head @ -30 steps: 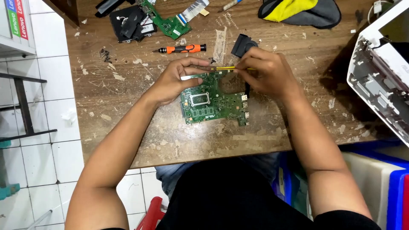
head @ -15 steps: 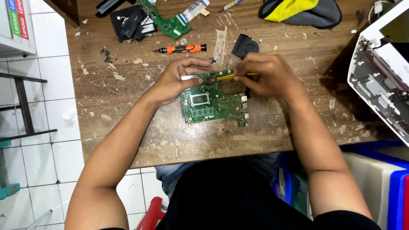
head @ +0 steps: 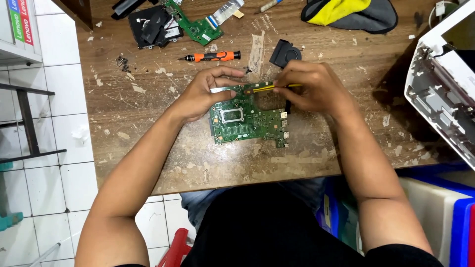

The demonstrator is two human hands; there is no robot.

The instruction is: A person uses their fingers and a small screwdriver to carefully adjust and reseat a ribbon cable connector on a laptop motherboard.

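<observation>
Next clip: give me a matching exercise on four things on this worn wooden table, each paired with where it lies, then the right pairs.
Things:
1. green circuit board
2. orange-and-black screwdriver
3. yellow-and-grey cloth
4. white plastic casing

Places:
A. at the table's right edge
B. far edge, right of centre
C. under both hands
D. beyond the left hand

Pairs: 1-C, 2-D, 3-B, 4-A

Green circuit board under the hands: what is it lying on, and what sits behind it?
The green circuit board lies on the worn wooden table. Behind it sit a black fan and an orange-handled screwdriver. The right hand covers the board's upper right corner.
</observation>
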